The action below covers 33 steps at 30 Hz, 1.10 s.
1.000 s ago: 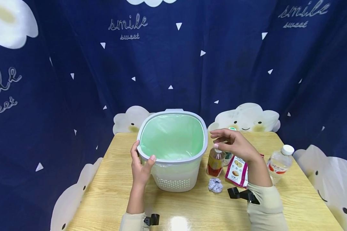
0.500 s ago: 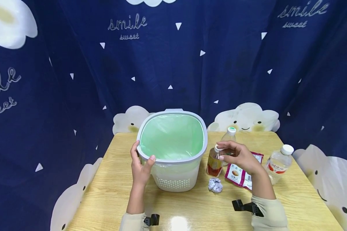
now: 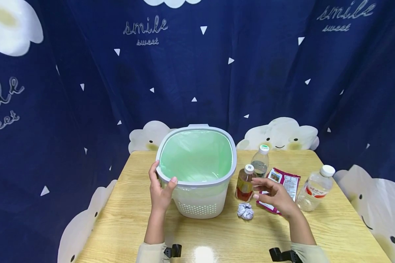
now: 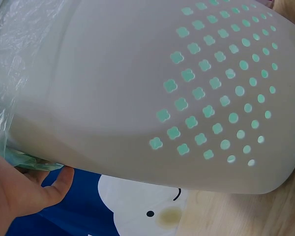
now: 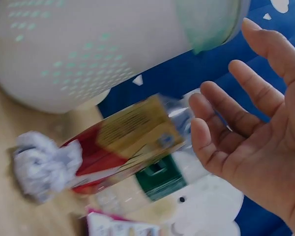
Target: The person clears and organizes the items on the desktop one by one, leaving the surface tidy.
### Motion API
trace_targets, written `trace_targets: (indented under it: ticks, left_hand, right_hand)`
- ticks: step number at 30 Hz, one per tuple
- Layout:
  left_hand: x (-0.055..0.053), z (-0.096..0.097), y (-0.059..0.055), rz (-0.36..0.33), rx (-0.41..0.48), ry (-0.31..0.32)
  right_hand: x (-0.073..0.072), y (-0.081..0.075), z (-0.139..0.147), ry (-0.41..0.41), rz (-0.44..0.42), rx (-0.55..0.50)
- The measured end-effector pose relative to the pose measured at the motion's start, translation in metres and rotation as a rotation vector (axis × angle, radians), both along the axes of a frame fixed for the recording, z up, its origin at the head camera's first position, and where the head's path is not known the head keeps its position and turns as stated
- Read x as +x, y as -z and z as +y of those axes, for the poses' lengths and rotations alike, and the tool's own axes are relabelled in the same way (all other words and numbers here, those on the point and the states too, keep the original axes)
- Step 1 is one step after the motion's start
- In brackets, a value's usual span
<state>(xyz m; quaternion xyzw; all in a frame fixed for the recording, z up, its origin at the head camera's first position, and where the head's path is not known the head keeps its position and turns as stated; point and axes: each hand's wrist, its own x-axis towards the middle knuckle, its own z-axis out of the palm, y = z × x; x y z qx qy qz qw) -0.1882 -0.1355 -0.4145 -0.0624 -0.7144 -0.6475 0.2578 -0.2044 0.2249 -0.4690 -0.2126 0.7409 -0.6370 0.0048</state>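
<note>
A white perforated plastic bin (image 3: 202,212) with a grey rim and a green bag liner (image 3: 194,157) stands on the table. My left hand (image 3: 160,191) grips the bin's left rim, thumb in front; in the left wrist view its fingers curl over the liner's edge. My right hand (image 3: 274,193) hovers with loosely bent fingers and nothing in them. Just left of it stands a bottle (image 3: 244,186) with a red and yellow label and a white cap. In front of that bottle lies a crumpled paper ball (image 3: 245,211).
Behind stands a clear bottle (image 3: 260,162) with a green-topped cap. A pink and white snack bag (image 3: 289,182) lies flat, partly under my right hand in view. Another clear bottle (image 3: 316,188) leans at the right. A blue curtain (image 3: 197,65) hangs behind the table (image 3: 128,219).
My right hand has come down and toward the front right, away from above the bottles, uncovering them and part of the snack bag. The left hand and bin have stayed put.
</note>
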Motion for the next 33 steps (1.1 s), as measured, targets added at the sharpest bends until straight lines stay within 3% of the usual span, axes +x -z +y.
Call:
trace_targets:
  ticks: [5, 14, 25, 33]
  left_hand:
    - [0.001, 0.001, 0.000, -0.013, 0.004, 0.004]
    - [0.001, 0.000, 0.001, -0.011, -0.003, -0.001]
    - [0.001, 0.000, -0.001, -0.001, -0.016, -0.004]
    - [0.000, 0.000, 0.000, 0.001, -0.016, -0.003]
  right_hand:
    - [0.008, 0.026, 0.002, 0.024, -0.026, -0.085]
    - [0.019, 0.062, 0.002, 0.142, -0.091, -0.173]
    - [0.026, 0.097, -0.010, 0.349, -0.183, -0.116]
    - [0.025, 0.113, -0.021, 0.460, -0.239, -0.177]
